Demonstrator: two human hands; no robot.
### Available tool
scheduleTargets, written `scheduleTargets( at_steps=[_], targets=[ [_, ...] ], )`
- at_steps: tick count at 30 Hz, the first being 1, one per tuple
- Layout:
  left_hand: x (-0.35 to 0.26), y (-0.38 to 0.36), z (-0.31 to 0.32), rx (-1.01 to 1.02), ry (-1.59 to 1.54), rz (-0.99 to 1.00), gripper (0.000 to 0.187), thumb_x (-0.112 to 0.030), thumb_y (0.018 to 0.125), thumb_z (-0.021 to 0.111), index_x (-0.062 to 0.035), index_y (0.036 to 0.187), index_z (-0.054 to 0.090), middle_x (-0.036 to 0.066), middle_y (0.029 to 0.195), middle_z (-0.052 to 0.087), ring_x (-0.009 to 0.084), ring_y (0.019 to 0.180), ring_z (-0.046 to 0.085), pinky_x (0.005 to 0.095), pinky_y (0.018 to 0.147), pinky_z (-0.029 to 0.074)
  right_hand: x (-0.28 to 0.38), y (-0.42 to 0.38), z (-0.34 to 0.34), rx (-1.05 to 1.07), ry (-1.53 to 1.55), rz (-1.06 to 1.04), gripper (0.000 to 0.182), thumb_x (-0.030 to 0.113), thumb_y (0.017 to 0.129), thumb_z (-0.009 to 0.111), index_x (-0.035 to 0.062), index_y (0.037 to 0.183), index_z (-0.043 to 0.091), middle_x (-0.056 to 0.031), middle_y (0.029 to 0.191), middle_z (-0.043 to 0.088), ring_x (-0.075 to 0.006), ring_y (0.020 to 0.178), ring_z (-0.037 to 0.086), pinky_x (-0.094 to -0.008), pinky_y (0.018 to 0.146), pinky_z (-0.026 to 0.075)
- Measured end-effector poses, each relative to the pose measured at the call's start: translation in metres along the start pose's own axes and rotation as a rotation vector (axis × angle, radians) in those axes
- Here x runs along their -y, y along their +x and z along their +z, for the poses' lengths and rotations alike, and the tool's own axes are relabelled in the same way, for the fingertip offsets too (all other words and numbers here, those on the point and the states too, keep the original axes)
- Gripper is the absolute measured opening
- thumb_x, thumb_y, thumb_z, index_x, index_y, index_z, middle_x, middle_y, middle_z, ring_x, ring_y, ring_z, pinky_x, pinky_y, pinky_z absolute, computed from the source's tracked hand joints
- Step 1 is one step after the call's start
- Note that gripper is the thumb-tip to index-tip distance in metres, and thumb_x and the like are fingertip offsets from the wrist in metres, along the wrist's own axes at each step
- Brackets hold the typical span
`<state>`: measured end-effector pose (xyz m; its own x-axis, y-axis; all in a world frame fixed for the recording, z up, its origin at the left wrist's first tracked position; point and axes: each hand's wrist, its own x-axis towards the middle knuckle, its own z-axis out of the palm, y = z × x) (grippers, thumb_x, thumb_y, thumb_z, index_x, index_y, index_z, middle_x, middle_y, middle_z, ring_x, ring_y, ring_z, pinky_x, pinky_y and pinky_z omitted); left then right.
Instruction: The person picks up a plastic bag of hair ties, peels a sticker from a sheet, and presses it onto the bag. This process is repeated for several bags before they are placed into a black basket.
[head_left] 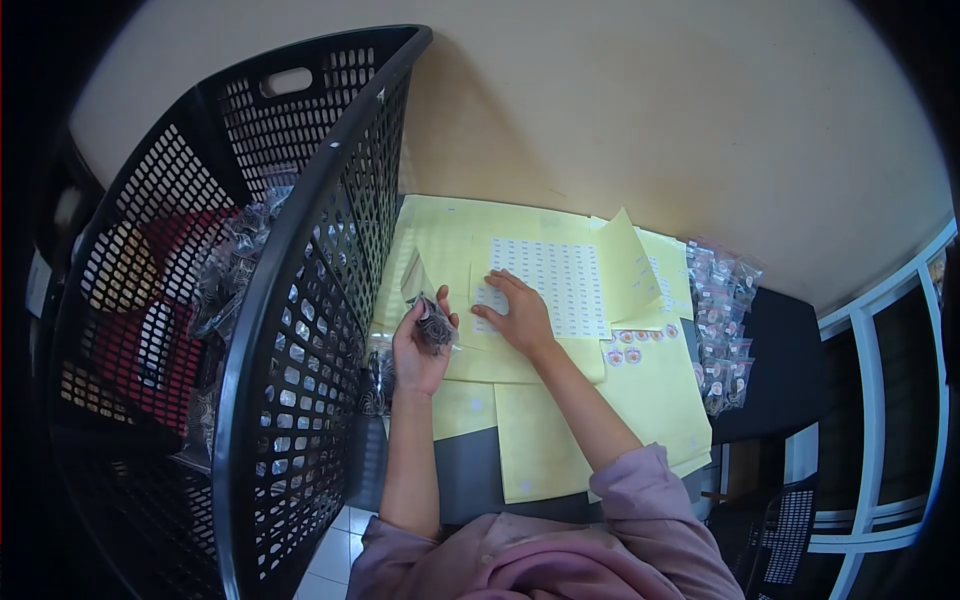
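Fingers: left hand [420, 345] clasps crinkly clear packet [436, 322] | right hand [520, 315] flat on sticker sheet [560, 285]

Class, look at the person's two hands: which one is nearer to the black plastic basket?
Left. The left hand, holding a small clear packet, is just beside the black plastic basket; the right hand rests farther away on the label sheet.

No print is legible anywhere: the small white stickers on the label sheet [550, 285] are too tiny to read, as are the round stickers [635, 340] just right of it.
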<state>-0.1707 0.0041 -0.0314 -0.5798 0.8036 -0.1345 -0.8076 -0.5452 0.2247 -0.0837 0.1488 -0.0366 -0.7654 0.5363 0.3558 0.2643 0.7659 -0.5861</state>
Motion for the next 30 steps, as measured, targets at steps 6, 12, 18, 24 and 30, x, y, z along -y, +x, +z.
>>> scheduleTargets(
  at_steps=[6, 12, 18, 24, 30],
  targets=[
    [0.009, 0.004, 0.007, -0.151, 0.321, -0.025, 0.033, -0.026, 0.086, 0.046, -0.0017, 0.108, 0.042, 0.018, 0.122, 0.042, 0.0248, 0.113, 0.04, 0.0393, 0.092, 0.032, -0.001, -0.001, -0.004, -0.039, 0.076, -0.008, 0.031, 0.016, 0.072, 0.063, 0.0032, 0.1, 0.058, -0.0164, 0.104, 0.057, -0.0294, 0.096, 0.055, -0.0348, 0.081, 0.045],
    [0.001, 0.019, 0.007, -0.12, 0.446, -0.114, 0.03, -0.028, 0.086, 0.047, -0.004, 0.104, 0.045, 0.014, 0.113, 0.047, 0.024, 0.103, 0.047, 0.0366, 0.082, 0.041, -0.002, -0.002, -0.008, -0.056, 0.35, 0.053, 0.026, 0.001, 0.074, 0.055, -0.0002, 0.1, 0.058, -0.0162, 0.098, 0.059, -0.0272, 0.089, 0.059, -0.0307, 0.078, 0.047],
    [-0.002, 0.042, -0.006, -0.03, 0.381, -0.249, 0.026, -0.027, 0.085, 0.048, -0.0058, 0.1, 0.047, 0.013, 0.101, 0.053, 0.0208, 0.085, 0.054, 0.0342, 0.069, 0.045, -0.012, 0.0, -0.002, -0.159, 0.539, 0.059, 0.023, 0.006, 0.072, 0.059, 0.0, 0.095, 0.059, -0.0143, 0.092, 0.06, -0.0264, 0.083, 0.06, -0.03, 0.074, 0.047],
    [0.004, 0.038, 0.001, -0.038, 0.371, -0.273, 0.021, -0.026, 0.085, 0.047, -0.0096, 0.098, 0.051, 0.01, 0.095, 0.056, 0.0182, 0.082, 0.054, 0.033, 0.068, 0.045, 0.0, 0.004, -0.014, -0.192, 0.371, -0.028, 0.02, 0.012, 0.068, 0.065, 0.0004, 0.083, 0.063, -0.0136, 0.084, 0.06, -0.0282, 0.079, 0.059, -0.032, 0.072, 0.047],
    [0.002, 0.038, -0.004, -0.008, 0.401, -0.291, 0.021, -0.025, 0.085, 0.046, -0.0095, 0.098, 0.051, 0.009, 0.094, 0.057, 0.0164, 0.079, 0.055, 0.0327, 0.068, 0.045, 0.005, 0.008, -0.015, -0.152, 0.322, 0.019, 0.017, 0.014, 0.064, 0.066, 0.0019, 0.077, 0.066, -0.0138, 0.077, 0.06, -0.028, 0.072, 0.059, -0.0328, 0.068, 0.047]
  ],
)
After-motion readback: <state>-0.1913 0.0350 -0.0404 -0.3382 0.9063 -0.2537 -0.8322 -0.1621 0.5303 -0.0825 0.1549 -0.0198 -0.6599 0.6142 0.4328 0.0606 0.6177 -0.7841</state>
